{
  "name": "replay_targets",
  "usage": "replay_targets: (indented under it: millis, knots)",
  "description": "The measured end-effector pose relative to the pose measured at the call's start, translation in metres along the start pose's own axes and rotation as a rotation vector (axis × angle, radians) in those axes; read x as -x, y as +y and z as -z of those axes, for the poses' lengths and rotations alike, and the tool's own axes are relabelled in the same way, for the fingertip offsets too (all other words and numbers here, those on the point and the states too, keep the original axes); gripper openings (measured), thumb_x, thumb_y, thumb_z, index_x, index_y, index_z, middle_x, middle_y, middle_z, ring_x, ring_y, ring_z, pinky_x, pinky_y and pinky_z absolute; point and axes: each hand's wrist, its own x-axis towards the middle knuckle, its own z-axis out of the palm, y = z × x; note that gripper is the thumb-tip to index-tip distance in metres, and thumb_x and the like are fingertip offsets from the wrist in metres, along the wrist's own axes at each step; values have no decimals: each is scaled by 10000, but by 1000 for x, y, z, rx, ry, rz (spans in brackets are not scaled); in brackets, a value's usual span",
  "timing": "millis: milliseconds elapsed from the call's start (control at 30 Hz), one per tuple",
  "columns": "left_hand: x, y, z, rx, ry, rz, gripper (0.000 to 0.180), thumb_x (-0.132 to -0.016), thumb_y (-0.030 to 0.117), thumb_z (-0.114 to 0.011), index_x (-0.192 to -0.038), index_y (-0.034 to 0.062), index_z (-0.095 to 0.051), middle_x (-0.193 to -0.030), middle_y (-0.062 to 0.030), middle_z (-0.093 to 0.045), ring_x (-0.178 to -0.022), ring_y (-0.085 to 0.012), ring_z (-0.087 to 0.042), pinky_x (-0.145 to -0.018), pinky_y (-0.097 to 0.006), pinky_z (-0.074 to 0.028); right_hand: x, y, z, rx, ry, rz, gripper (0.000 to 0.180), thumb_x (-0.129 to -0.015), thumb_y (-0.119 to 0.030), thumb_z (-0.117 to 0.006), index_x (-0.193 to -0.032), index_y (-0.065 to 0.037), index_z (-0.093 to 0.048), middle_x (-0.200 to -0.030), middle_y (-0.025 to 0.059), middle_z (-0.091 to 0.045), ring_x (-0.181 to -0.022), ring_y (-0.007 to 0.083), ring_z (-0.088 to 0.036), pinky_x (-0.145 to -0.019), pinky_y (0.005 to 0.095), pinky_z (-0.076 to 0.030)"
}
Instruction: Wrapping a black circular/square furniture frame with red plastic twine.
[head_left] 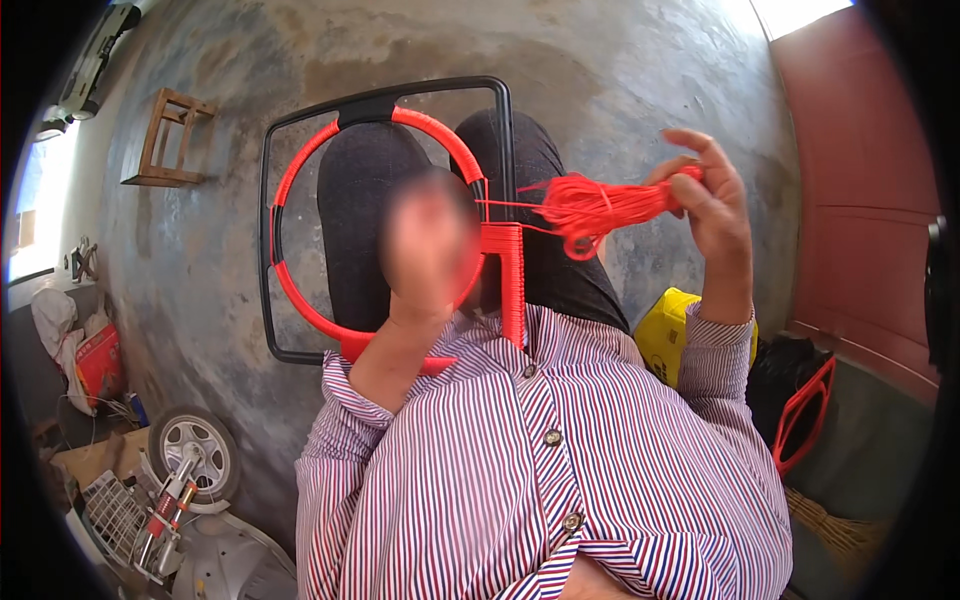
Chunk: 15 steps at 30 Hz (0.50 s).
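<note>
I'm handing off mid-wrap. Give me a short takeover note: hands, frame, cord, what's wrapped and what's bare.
Left hand: blurred, at the black metal frame, apparently steadying it near the inner ring; exact grip unclear.
Right hand: raised, pinching a bundle of red cord; strands run taut from it to the frame's right upright.
Done: the ring is mostly wrapped in red, and so is the lower right upright.
Left: the outer frame's top, left side and bottom remain bare black, as do short gaps on the ring at top and left.
The frame rests against the knees.
</note>
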Motion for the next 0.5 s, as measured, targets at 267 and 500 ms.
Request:
replay_targets:
  millis: [267,500]
  knots:
    - [-7,4,-5,32,-40,237,405,-991,183,-488,-1355,21,-411,-930,-42,-602,-806,-103,-560,-726,-253,-453,8,55,82,-963,-73,35,518,-1011,-286,-530,-1381,60,-427,-732,12,-522,-675,120,-473,-637,249,-457]
    - [-9,8,-14,31,-155,313,433,-1020,289,-356,-1344,10,-420,-1016,-82,-658,-870,-176,-619,-733,-330,-492,20,98,101,-1055,394,-76,425,-935,-102,-563,-1337,20,-494,-828,6,-496,-753,99,-476,-702,256,-441]
